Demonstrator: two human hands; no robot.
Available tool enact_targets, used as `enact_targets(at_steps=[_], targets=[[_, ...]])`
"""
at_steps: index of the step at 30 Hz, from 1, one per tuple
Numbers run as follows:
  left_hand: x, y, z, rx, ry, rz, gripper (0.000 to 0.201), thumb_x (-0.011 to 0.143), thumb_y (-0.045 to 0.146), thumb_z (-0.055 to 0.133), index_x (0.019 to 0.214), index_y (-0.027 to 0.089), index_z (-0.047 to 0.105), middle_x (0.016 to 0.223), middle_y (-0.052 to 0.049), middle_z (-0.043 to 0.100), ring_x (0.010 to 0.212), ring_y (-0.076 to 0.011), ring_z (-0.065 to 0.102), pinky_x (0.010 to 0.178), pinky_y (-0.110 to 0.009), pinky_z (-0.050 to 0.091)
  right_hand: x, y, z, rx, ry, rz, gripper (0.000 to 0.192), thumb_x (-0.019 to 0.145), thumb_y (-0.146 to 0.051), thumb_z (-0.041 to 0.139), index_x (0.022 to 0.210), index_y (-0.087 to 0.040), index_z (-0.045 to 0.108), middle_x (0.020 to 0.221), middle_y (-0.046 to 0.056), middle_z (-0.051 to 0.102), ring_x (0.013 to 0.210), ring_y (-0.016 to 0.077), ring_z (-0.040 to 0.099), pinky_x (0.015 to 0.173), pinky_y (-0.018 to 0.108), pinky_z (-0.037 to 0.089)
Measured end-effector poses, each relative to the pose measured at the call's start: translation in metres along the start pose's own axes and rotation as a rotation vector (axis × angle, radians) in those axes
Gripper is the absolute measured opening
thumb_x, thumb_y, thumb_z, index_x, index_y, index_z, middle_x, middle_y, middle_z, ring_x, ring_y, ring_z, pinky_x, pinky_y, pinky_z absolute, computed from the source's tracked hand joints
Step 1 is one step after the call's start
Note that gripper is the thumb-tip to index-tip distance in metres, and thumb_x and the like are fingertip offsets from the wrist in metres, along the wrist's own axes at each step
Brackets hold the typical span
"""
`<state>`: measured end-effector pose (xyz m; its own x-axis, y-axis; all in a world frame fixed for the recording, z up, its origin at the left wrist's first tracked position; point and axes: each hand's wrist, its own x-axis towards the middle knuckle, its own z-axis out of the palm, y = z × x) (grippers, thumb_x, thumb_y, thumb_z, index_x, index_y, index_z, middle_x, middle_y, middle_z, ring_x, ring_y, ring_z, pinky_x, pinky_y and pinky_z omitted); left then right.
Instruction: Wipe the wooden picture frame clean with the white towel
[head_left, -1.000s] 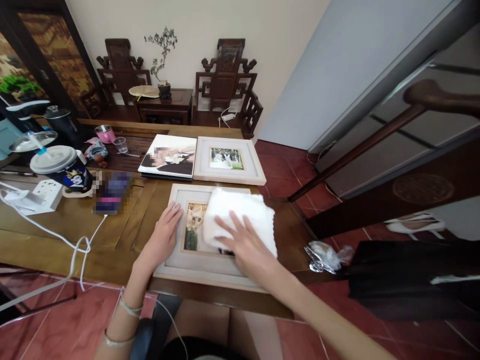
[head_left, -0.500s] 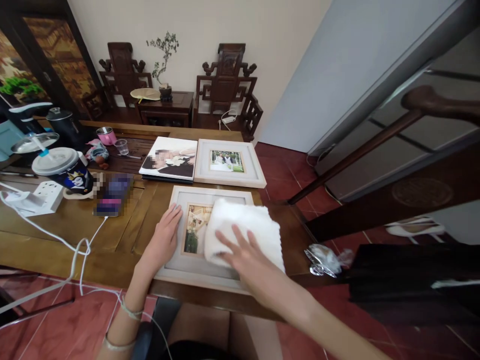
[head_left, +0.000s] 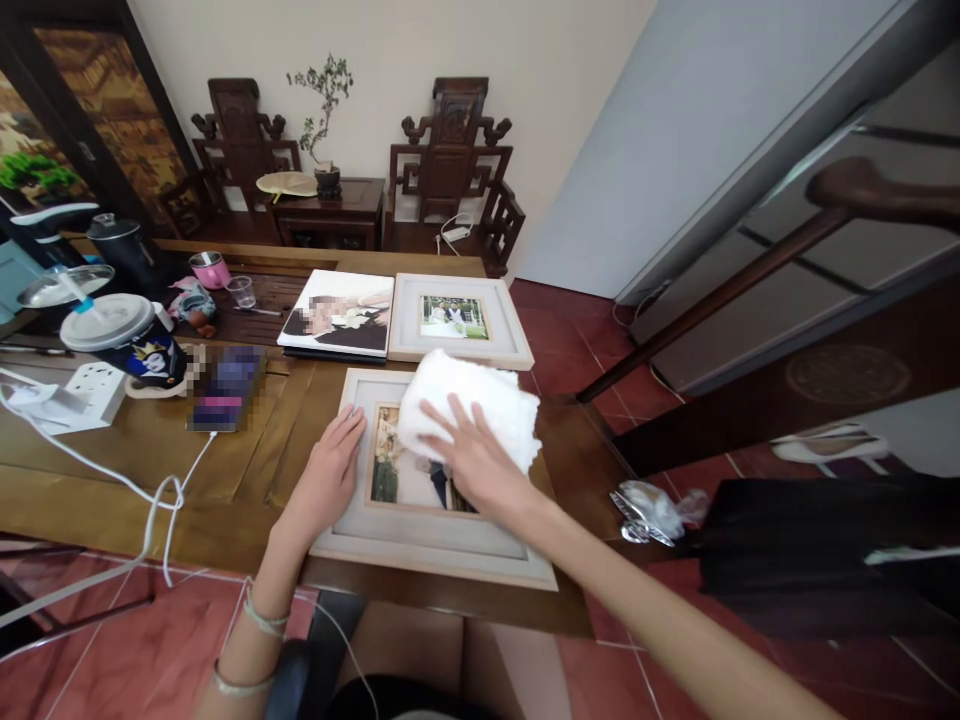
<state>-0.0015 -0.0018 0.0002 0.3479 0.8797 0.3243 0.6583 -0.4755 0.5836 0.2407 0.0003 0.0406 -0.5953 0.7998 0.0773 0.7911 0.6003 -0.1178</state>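
Note:
A light-coloured picture frame (head_left: 427, 551) lies flat at the table's near edge, a photo inside it. My left hand (head_left: 332, 468) rests along its left border, fingers stretched out and flat, not closed round it. With fingers spread over a folded white cloth (head_left: 491, 402), my right hand (head_left: 480, 465) holds it against the upper right of the frame. Cloth and hand hide the photo's right part and the frame's upper right corner. Just behind lie a second framed photo (head_left: 454, 318) and a photo album or stacked prints (head_left: 337, 312).
Left on the wooden table (head_left: 247, 500) are a phone (head_left: 227, 388) on a white cable, a lidded drink cup (head_left: 139, 345), a power strip (head_left: 90, 395) and a pink mug (head_left: 210, 270). A crumpled plastic wrapper (head_left: 649, 510) lies at right, near a dark wooden chair (head_left: 750, 420).
My right hand has slid the white cloth up and slightly left across the frame, uncovering its lower right corner and more of the photo's lower part. My left hand stays in place.

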Motion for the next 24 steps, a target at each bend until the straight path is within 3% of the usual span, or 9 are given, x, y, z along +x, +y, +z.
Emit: enact_targets(at_steps=[3, 6, 9, 12, 18, 21, 24], targets=[[0.0, 0.0, -0.001, -0.007, 0.005, 0.016, 0.046, 0.097, 0.016, 0.032, 0.141, 0.019, 0.044, 0.147, -0.013, 0.045, 0.144, -0.0228, 0.028, 0.115, -0.051, 0.03, 0.03, 0.026, -0.002, -0.103, 0.055, 0.064, 0.069, 0.071, 0.009, 0.042, 0.136, -0.012, 0.053, 0.156, 0.013, 0.026, 0.142, 0.0443, 0.007, 0.11, 0.069, 0.019], [0.001, 0.001, -0.001, -0.007, 0.006, 0.009, 0.045, 0.097, 0.018, 0.033, 0.14, 0.018, 0.045, 0.147, -0.014, 0.045, 0.144, -0.023, 0.028, 0.115, -0.051, 0.03, 0.041, 0.025, -0.006, -0.167, 0.013, 0.053, 0.069, 0.072, 0.009, 0.044, 0.136, -0.015, 0.053, 0.156, 0.012, 0.026, 0.141, 0.0475, 0.007, 0.107, 0.073, 0.018], [0.001, 0.002, -0.001, -0.004, -0.004, -0.012, 0.045, 0.098, 0.019, 0.032, 0.141, 0.016, 0.044, 0.148, -0.015, 0.042, 0.144, -0.0233, 0.028, 0.115, -0.051, 0.029, 0.027, 0.003, -0.008, -0.157, -0.096, 0.01, 0.068, 0.073, 0.009, 0.043, 0.134, -0.017, 0.055, 0.156, 0.011, 0.026, 0.141, 0.0471, 0.009, 0.106, 0.073, 0.02], [0.001, 0.002, -0.001, -0.005, -0.005, -0.027, 0.045, 0.098, 0.019, 0.032, 0.142, 0.015, 0.043, 0.149, -0.015, 0.041, 0.144, -0.0234, 0.027, 0.116, -0.051, 0.028, -0.005, -0.026, -0.015, -0.047, -0.252, -0.034, 0.07, 0.072, 0.009, 0.042, 0.134, -0.019, 0.056, 0.157, 0.01, 0.026, 0.14, 0.0489, 0.011, 0.106, 0.072, 0.022], [0.001, 0.005, -0.001, -0.017, 0.009, -0.025, 0.045, 0.098, 0.019, 0.032, 0.141, 0.019, 0.044, 0.149, -0.013, 0.042, 0.143, -0.0234, 0.029, 0.115, -0.051, 0.029, -0.063, -0.066, -0.045, 0.254, -0.439, -0.192, 0.07, 0.071, 0.004, 0.044, 0.133, -0.026, 0.055, 0.156, 0.004, 0.029, 0.141, 0.0445, 0.015, 0.106, 0.069, 0.027], [0.001, 0.005, -0.002, -0.012, 0.004, -0.019, 0.045, 0.097, 0.018, 0.032, 0.141, 0.02, 0.044, 0.148, -0.012, 0.044, 0.143, -0.023, 0.029, 0.115, -0.051, 0.029, -0.062, -0.071, -0.047, 0.303, -0.428, -0.22, 0.07, 0.071, 0.005, 0.042, 0.133, -0.025, 0.055, 0.156, 0.003, 0.029, 0.142, 0.0425, 0.013, 0.108, 0.067, 0.026], [0.0, 0.002, -0.001, -0.006, -0.006, -0.019, 0.045, 0.098, 0.02, 0.031, 0.141, 0.019, 0.044, 0.148, -0.012, 0.043, 0.144, -0.0229, 0.028, 0.115, -0.051, 0.029, -0.04, -0.061, -0.031, 0.27, -0.343, -0.188, 0.076, 0.067, 0.008, 0.041, 0.134, -0.026, 0.054, 0.158, 0.001, 0.025, 0.143, 0.0405, 0.007, 0.11, 0.066, 0.021]])
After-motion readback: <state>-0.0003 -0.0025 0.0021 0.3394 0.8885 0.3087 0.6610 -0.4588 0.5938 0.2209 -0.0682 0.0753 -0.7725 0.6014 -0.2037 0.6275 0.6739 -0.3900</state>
